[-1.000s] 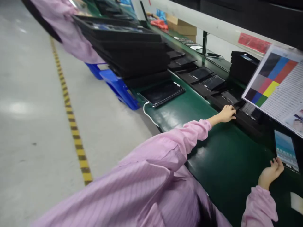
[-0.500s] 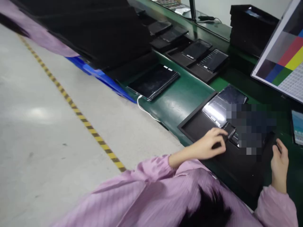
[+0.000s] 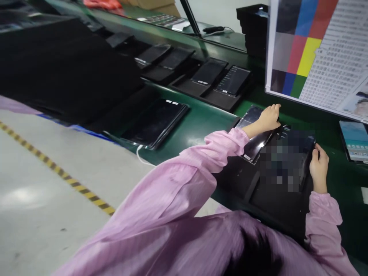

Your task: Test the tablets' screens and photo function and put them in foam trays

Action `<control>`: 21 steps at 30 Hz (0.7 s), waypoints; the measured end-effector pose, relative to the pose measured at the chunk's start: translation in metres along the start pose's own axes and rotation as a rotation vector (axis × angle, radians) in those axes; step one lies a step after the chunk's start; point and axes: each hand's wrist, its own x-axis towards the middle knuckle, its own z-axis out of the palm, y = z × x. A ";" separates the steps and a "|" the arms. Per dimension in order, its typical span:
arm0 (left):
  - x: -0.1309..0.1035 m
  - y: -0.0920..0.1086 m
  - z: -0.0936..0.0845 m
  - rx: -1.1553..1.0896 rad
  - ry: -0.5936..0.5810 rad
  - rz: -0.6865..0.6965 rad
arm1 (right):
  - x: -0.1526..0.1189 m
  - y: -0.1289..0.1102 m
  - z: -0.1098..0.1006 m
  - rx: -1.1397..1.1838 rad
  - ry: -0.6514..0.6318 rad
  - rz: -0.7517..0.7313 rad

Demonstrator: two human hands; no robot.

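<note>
A black divided tray (image 3: 273, 203) lies in front of me on the green bench. My left hand (image 3: 270, 118) is over the upper part of a film-covered tablet (image 3: 254, 147) in the tray's left side, its thumb and fingers apart. To the right is a second dark tablet (image 3: 307, 147), largely hidden by pixelation. My right hand (image 3: 319, 166) has its thumb and fingers closed at that tablet's right edge. The left hand's contact with either tablet cannot be made out.
A dark tablet (image 3: 156, 120) with a white cable lies left on the bench. Behind are more trays (image 3: 198, 89) with tablets. A colour chart sheet (image 3: 304, 53) stands at the right above a lit tablet (image 3: 356, 140). A large black panel (image 3: 66, 73) covers the left.
My left hand has moved up and forward over the left tablet. My right hand has come in to the right tablet's edge and closed. The camera view has turned to the right.
</note>
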 end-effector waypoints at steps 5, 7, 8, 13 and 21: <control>0.001 0.000 -0.005 0.070 -0.091 -0.013 | -0.004 -0.005 -0.002 -0.011 -0.007 -0.010; 0.001 0.005 -0.008 0.099 -0.127 -0.048 | -0.005 -0.007 -0.003 -0.014 -0.012 -0.018; 0.000 0.008 -0.010 0.120 -0.148 -0.068 | -0.006 -0.009 -0.003 -0.015 -0.014 -0.022; 0.002 0.022 -0.018 0.215 -0.230 -0.123 | -0.005 -0.011 -0.004 -0.016 -0.025 -0.033; 0.000 -0.063 -0.048 -0.207 -0.143 -0.441 | 0.004 -0.001 -0.004 -0.032 -0.048 -0.067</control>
